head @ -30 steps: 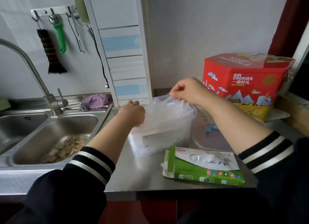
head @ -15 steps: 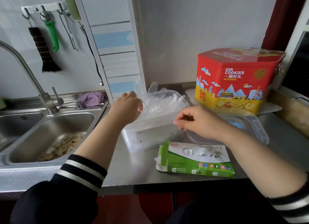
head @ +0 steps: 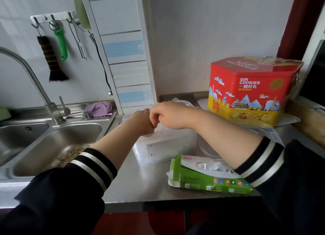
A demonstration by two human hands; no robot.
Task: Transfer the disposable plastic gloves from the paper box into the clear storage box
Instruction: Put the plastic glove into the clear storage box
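Our biggest worry is the clear storage box [head: 165, 149] on the steel counter [head: 140, 183]: it looks light, and with both hands working over it a hard push could slide or tip it toward the sink [head: 51, 143]. Next, the gloves [head: 182, 102]: a thin film of them pokes up behind our hands, and we judge it springy enough to billow out once pressure is let off. Our left hand [head: 142, 120] and right hand [head: 167, 115] meet above the box, fingers curled; whether they pinch plastic we cannot tell. Smallest, the paper box [head: 207, 176] near the counter edge, gloves showing in its window, could get knocked off by our right sleeve.
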